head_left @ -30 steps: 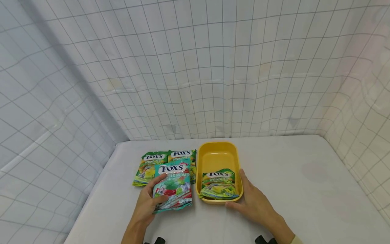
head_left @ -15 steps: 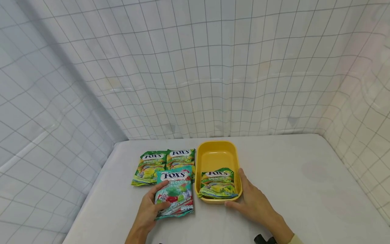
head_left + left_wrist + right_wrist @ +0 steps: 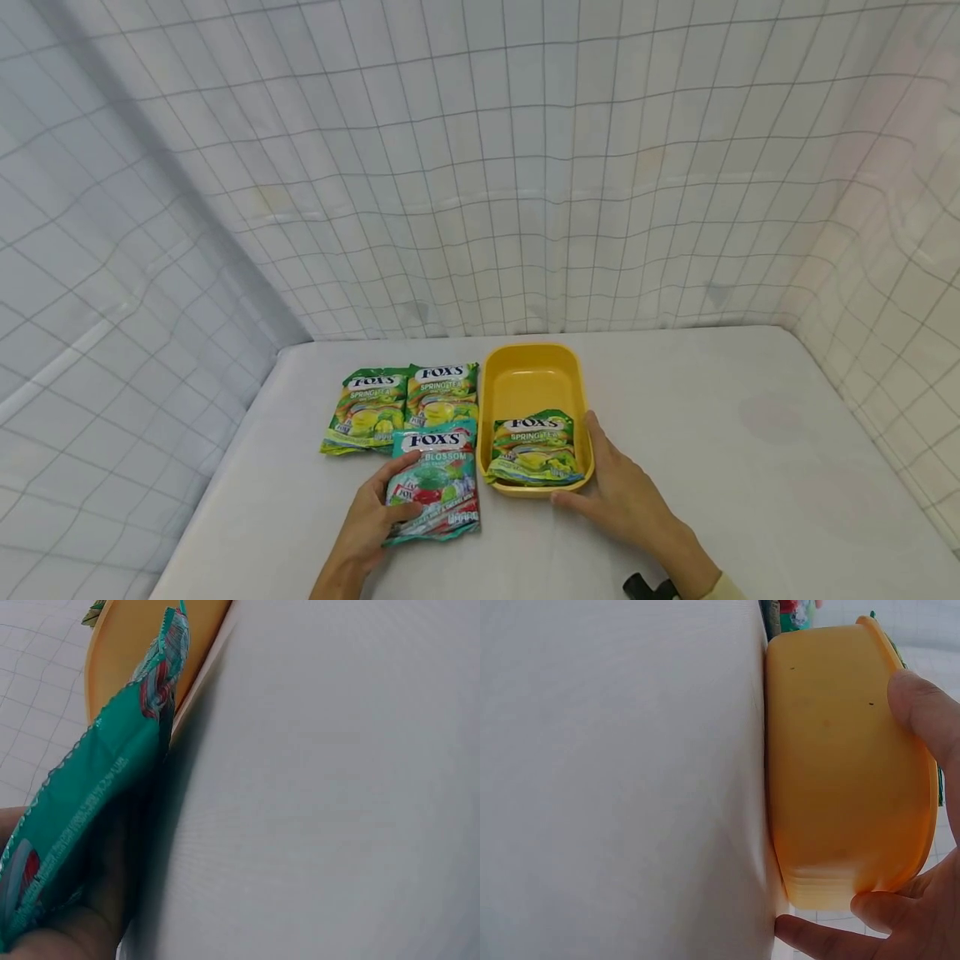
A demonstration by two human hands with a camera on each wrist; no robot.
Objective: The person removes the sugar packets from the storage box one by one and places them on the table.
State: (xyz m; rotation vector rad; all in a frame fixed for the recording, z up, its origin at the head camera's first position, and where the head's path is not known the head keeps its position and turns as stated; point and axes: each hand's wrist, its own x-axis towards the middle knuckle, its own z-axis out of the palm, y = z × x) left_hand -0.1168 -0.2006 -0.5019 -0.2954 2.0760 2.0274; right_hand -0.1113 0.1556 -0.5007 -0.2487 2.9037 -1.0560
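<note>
In the head view my left hand (image 3: 366, 521) holds a teal FOX'S candy bag (image 3: 442, 471) by its left side, thumb on the printed front. The left wrist view shows that bag (image 3: 90, 772) edge-on, low over the table. A yellow plastic container (image 3: 532, 387) stands just right of it. Inside, a green FOX'S Spring Tea candy bag (image 3: 534, 450) leans at the near end. My right hand (image 3: 630, 504) grips the container's near right corner; in the right wrist view, the thumb lies on the near wall and the fingers (image 3: 881, 909) on the right side.
Two more green candy bags, one (image 3: 367, 408) farther left and one (image 3: 441, 396) beside the container, lie behind the teal bag. The white-covered table (image 3: 720, 417) is bounded by grid-patterned cloth walls (image 3: 525, 167). A small black object (image 3: 649, 587) shows at the bottom edge.
My left hand has brought the teal bag toward me and slightly right, uncovering more of the green bags behind. The right hand keeps its place on the container.
</note>
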